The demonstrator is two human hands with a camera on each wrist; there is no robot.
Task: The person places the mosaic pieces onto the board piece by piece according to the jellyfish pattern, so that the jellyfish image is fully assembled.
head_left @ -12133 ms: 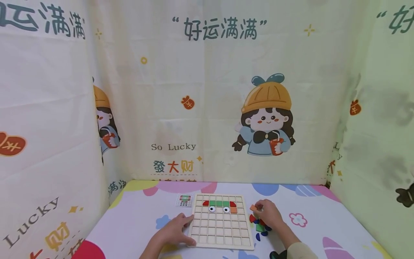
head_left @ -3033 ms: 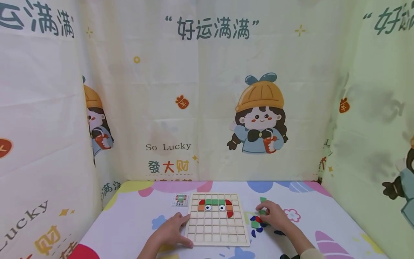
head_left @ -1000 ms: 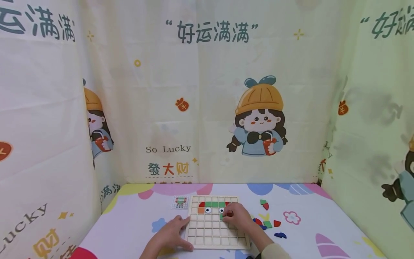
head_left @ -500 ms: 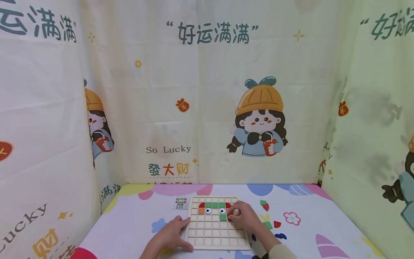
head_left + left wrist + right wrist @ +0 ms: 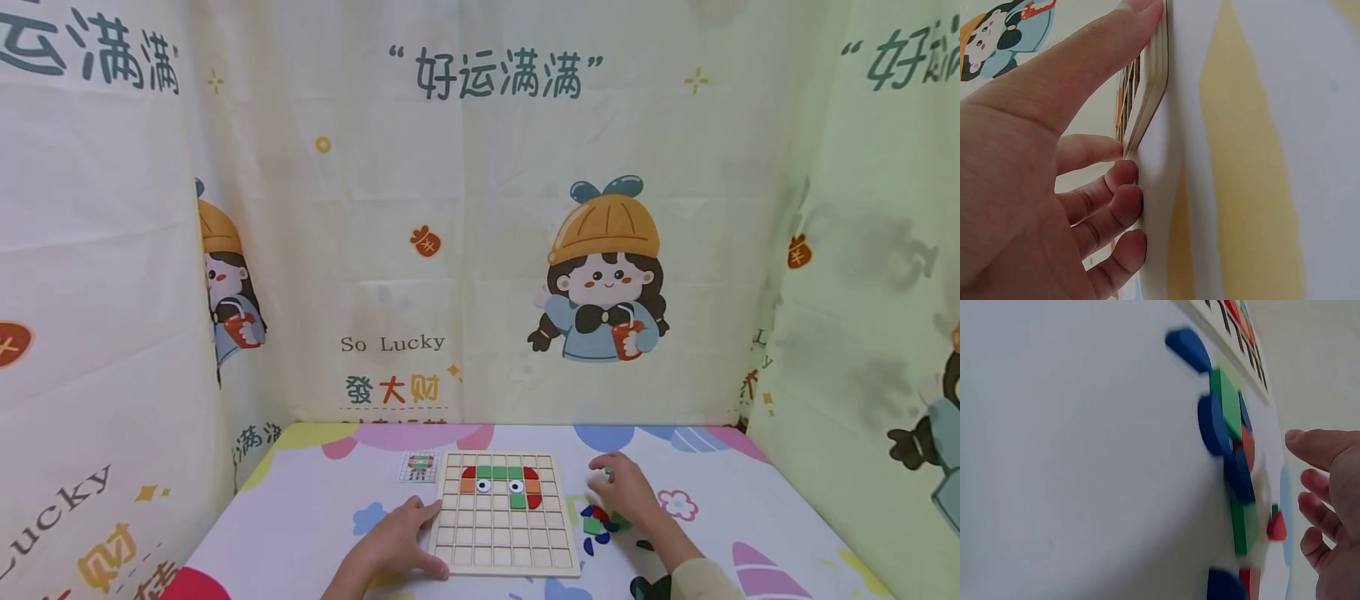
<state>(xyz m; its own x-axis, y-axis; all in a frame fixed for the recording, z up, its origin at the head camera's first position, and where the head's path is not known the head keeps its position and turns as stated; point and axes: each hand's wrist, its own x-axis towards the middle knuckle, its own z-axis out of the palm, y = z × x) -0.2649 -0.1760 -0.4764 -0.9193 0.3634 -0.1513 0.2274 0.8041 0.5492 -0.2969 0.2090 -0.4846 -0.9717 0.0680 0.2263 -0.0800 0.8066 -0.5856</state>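
A square wooden grid board (image 5: 510, 542) lies on the table, with red, green and orange tiles and two round eye tiles in its upper rows. A green tile (image 5: 518, 501) sits beside a red rounded tile (image 5: 534, 501) below the right eye. My left hand (image 5: 397, 537) rests at the board's left side, thumb and index finger touching its edge. Right of the board, my right hand (image 5: 626, 492) hovers over loose pieces. In the right wrist view its thumb stands apart from the bent fingers, with nothing visible between them. A small red piece (image 5: 1277, 526) lies beyond the fingers.
A pattern card (image 5: 420, 467) lies beside the board's upper left corner. Several loose pieces cluster to the board's right, among them a green square (image 5: 1227, 403) and a blue half-round (image 5: 1212, 425). Printed cloth walls (image 5: 480, 292) surround the table.
Since the oldest frame, an orange tile on the left, a red tile and a green tile have joined the board. My right hand has moved off the board, rightward to the loose pieces.
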